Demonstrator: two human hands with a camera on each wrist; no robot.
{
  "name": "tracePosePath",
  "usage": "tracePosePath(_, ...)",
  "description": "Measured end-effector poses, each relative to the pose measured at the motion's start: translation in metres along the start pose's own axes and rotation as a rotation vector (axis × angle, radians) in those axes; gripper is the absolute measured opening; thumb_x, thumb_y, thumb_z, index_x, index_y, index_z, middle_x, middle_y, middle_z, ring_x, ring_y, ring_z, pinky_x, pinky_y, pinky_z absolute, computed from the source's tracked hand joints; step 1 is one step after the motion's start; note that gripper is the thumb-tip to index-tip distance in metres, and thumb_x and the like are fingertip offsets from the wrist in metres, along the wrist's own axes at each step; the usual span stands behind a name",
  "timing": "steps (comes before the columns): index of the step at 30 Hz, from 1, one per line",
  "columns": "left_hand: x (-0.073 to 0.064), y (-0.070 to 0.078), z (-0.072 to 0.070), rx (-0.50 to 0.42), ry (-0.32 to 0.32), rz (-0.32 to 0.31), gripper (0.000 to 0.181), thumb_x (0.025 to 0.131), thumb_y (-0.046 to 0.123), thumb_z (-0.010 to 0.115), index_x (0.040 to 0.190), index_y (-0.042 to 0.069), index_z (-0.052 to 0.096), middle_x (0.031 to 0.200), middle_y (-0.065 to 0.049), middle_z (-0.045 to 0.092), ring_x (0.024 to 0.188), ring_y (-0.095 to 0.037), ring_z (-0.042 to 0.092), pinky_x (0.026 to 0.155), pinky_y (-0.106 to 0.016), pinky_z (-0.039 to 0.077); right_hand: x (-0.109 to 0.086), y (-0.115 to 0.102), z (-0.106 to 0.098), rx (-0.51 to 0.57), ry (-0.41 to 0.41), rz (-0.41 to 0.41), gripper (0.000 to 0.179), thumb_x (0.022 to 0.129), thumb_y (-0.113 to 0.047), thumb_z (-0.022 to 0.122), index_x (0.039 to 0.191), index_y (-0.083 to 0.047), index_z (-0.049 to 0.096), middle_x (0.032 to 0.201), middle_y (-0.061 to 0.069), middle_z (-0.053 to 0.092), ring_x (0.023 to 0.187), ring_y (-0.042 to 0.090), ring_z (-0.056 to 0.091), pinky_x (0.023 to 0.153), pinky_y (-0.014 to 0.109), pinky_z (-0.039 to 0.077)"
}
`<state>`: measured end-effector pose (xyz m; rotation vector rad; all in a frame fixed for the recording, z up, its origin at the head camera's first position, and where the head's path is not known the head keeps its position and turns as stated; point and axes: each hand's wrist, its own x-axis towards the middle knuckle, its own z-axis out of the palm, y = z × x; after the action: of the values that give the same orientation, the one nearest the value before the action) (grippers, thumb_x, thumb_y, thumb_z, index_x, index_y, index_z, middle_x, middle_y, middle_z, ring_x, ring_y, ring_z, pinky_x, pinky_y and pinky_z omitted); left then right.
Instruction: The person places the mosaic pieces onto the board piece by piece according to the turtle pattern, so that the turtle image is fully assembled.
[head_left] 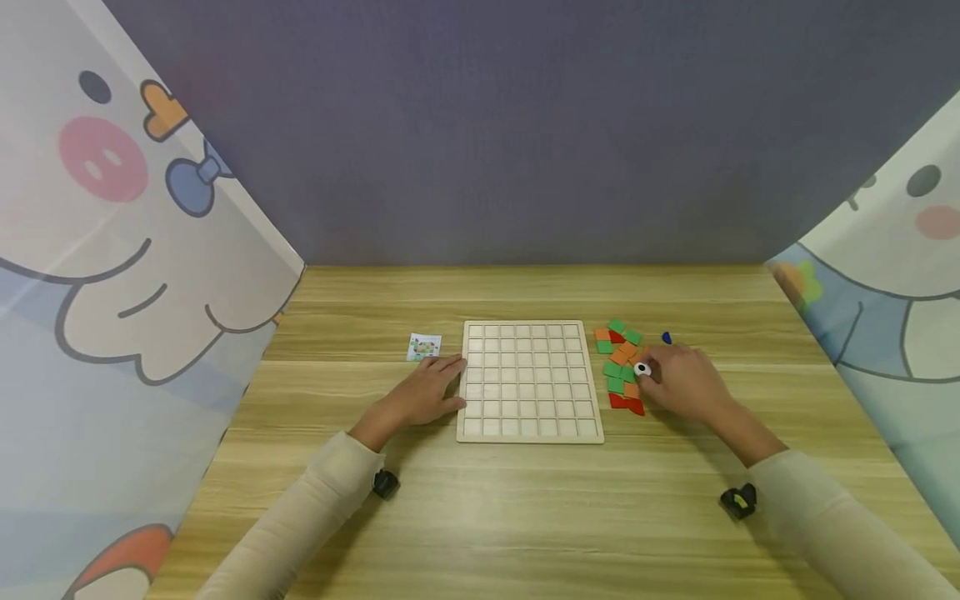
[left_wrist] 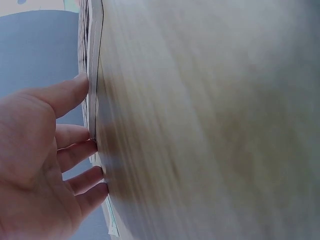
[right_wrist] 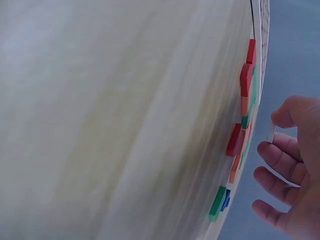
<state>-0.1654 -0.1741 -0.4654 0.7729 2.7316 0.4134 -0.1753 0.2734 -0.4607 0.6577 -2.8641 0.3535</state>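
Note:
A pale wooden grid board (head_left: 531,381) lies flat on the table. My left hand (head_left: 426,390) rests at its left edge, fingers loosely extended; in the left wrist view the thumb (left_wrist: 75,95) touches the board's side. To the right of the board, my right hand (head_left: 688,382) pinches a small round white piece with a black dot (head_left: 642,368) between thumb and finger. The right wrist view shows that white piece (right_wrist: 271,132) edge-on, held above the table. Below and beside it lies a cluster of green, orange and red tiles (head_left: 615,371).
A small printed pattern card (head_left: 424,347) lies left of the board, near the left fingers. A blue piece (head_left: 667,337) sits beyond the right hand. The wooden table (head_left: 525,517) meets a grey wall panel (head_left: 525,133) at the back; cartoon-printed sheets stand at both sides.

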Motion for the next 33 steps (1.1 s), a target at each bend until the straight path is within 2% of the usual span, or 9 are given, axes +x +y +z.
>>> tracePosePath(3,0.0,0.0,0.0,0.004,-0.011,-0.011,0.075,0.101,0.039,0.062,0.159,0.001,0.032,0.165,-0.018,0.033,0.154,-0.036,0.03,0.126,-0.055,0.021,0.005,-0.002,0.0,0.007,-0.003,0.0,0.017,0.082,-0.018,0.067,0.094,-0.008,0.074,0.08,-0.001,0.07,0.07,0.017,0.058,0.063,0.041,0.051)
tracePosePath(4,0.0,0.0,-0.001,0.002,-0.008,-0.009,0.074,0.101,0.038,0.063,0.158,0.001,0.033,0.164,-0.019,0.034,0.153,-0.037,0.03,0.126,-0.056,0.022,0.007,-0.003,0.0,0.011,-0.011,-0.005,0.019,0.082,-0.017,0.066,0.096,-0.008,0.074,0.083,0.001,0.071,0.072,0.018,0.06,0.069,0.045,0.054)
tracePosePath(7,-0.001,0.0,-0.001,0.01,-0.005,-0.012,0.074,0.101,0.038,0.062,0.158,0.001,0.033,0.164,-0.019,0.034,0.153,-0.037,0.031,0.126,-0.056,0.022,0.014,-0.006,0.0,0.031,-0.032,-0.01,0.02,0.084,-0.016,0.064,0.099,-0.007,0.074,0.082,0.0,0.069,0.072,0.017,0.057,0.076,0.047,0.054)
tracePosePath(10,-0.002,0.0,-0.001,0.01,0.009,-0.006,0.073,0.101,0.036,0.063,0.157,-0.001,0.034,0.163,-0.02,0.036,0.152,-0.039,0.032,0.125,-0.056,0.023,0.021,-0.011,0.0,0.046,-0.033,-0.028,0.02,0.086,-0.016,0.065,0.101,-0.007,0.074,0.077,-0.002,0.066,0.07,0.016,0.055,0.074,0.043,0.052)
tracePosePath(12,-0.002,0.0,-0.001,0.002,0.013,-0.003,0.073,0.101,0.036,0.063,0.157,-0.001,0.034,0.163,-0.02,0.036,0.151,-0.04,0.033,0.125,-0.057,0.024,0.025,-0.013,0.001,0.061,-0.03,-0.032,0.02,0.086,-0.017,0.066,0.102,-0.007,0.074,0.076,-0.003,0.066,0.071,0.018,0.056,0.069,0.04,0.049)
tracePosePath(19,-0.002,0.001,-0.001,-0.01,-0.005,-0.015,0.073,0.102,0.038,0.062,0.159,0.002,0.033,0.165,-0.017,0.033,0.153,-0.04,0.03,0.126,-0.056,0.023,0.038,-0.023,0.006,0.103,-0.041,-0.048,0.021,0.088,-0.018,0.07,0.105,-0.006,0.074,0.083,0.001,0.072,0.079,0.02,0.066,0.066,0.037,0.053)
tracePosePath(27,-0.002,-0.001,0.001,-0.012,0.009,-0.014,0.073,0.101,0.039,0.062,0.159,0.004,0.033,0.165,-0.016,0.033,0.151,-0.042,0.032,0.123,-0.056,0.03,0.059,-0.043,0.01,0.121,-0.039,-0.113,0.025,0.091,-0.022,0.07,0.108,-0.005,0.074,0.092,0.005,0.076,0.087,0.026,0.069,0.075,0.044,0.057)
tracePosePath(33,-0.001,-0.002,0.002,-0.014,0.007,-0.011,0.074,0.101,0.039,0.062,0.159,0.003,0.033,0.165,-0.016,0.033,0.152,-0.04,0.031,0.125,-0.055,0.025,0.078,-0.057,0.013,0.108,-0.029,-0.178,0.025,0.092,-0.022,0.069,0.11,-0.005,0.074,0.094,0.006,0.076,0.086,0.024,0.068,0.078,0.044,0.057)
